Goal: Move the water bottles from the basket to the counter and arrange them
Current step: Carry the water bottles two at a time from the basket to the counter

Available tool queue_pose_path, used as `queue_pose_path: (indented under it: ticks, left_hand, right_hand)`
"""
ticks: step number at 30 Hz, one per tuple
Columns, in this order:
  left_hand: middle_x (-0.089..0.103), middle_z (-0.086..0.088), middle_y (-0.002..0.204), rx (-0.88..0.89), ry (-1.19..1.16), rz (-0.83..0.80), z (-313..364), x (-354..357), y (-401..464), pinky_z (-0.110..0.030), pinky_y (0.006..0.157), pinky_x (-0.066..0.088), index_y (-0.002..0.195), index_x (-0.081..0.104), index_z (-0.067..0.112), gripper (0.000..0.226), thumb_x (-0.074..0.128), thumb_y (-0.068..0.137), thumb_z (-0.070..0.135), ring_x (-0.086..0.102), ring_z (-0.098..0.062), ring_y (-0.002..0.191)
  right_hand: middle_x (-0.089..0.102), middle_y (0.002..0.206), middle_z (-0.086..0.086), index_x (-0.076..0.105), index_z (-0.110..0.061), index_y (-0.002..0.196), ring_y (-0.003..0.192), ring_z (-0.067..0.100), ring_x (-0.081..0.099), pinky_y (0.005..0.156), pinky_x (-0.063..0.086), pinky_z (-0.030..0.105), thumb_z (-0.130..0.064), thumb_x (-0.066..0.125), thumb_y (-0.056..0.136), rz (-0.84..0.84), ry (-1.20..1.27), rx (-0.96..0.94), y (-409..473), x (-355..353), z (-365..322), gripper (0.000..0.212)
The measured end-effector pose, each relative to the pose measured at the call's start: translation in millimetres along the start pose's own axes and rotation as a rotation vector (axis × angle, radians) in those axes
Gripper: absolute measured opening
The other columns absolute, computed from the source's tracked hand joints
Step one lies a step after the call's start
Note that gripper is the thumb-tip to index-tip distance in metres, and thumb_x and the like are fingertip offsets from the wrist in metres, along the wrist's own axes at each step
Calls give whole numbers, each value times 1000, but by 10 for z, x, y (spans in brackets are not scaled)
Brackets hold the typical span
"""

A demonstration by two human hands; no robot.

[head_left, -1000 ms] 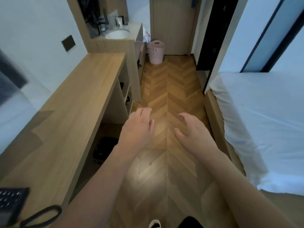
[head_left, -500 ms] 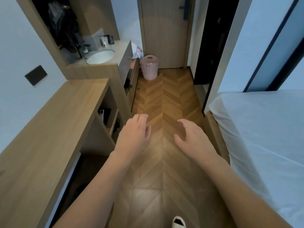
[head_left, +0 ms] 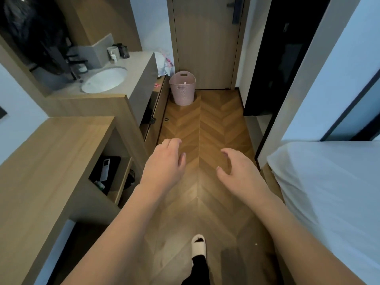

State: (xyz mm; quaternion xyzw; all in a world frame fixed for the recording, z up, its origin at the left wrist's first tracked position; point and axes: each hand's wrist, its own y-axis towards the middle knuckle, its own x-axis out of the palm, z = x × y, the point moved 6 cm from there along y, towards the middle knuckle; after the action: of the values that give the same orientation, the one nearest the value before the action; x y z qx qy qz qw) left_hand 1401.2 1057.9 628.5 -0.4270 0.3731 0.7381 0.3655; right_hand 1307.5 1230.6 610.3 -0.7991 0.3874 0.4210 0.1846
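A pink perforated basket [head_left: 182, 89] stands on the floor at the far end of the passage, by the door. A small white bottle cap [head_left: 185, 83] shows inside its rim; the bottles themselves are hidden. The grey counter [head_left: 139, 64] with a white sink [head_left: 103, 79] lies to the basket's left. My left hand [head_left: 164, 163] and my right hand [head_left: 238, 171] hover over the wooden floor in mid-view, far short of the basket, both empty with fingers spread and slightly curled.
A long wooden desk [head_left: 51, 161] with open shelves runs along the left. A white bed [head_left: 333, 192] fills the right. Cups [head_left: 114, 52] stand at the back of the counter. My slippered foot [head_left: 198, 245] is on the herringbone floor. A dark doorway [head_left: 273, 58] opens on the right.
The view has advanced down the passage toward the basket and counter, which now appear larger and closer. Both hands stay held out in front, empty.
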Motion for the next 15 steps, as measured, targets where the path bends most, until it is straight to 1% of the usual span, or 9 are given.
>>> queue_pose_path:
  ticks: [2,6,8,12,15]
  left_hand:
    - [56,-1,129,3,-3,-2,-114,105,522,-25,90,44,136,49,15,41,52,98,31,55,-17,114]
    - [57,-1,127,6,2,-7,-311,251,1509,-31,91,47,134,50,16,41,53,96,32,56,-19,113]
    - [57,-1,127,17,3,-15,-342,340,1977,-30,92,47,134,50,16,41,53,97,32,55,-19,113]
    - [57,-2,126,32,15,-59,-381,579,2802,-29,90,47,134,50,16,42,53,96,33,56,-19,111]
    - [56,-4,127,37,35,-80,-460,846,3527,-31,91,47,135,49,14,43,53,96,32,55,-21,113]
  right_hand:
    - [48,147,-2,39,-22,148,130,15,50,105,43,31,-35,58,95,-7,-26,8,536,-26,49,58]
    - [48,147,-1,39,-22,148,131,15,49,106,42,30,-36,58,95,-18,-62,15,1557,-132,88,59]
    - [48,146,-1,39,-22,148,130,15,49,106,43,31,-36,58,95,-13,-59,18,2016,-185,152,58]
    - [49,143,-4,39,-25,147,110,13,60,99,49,30,-38,58,94,-25,-50,60,2840,-233,383,58]
    - [49,143,-2,39,-24,147,110,16,60,99,49,34,-38,57,94,-34,-46,72,3561,-245,632,58]
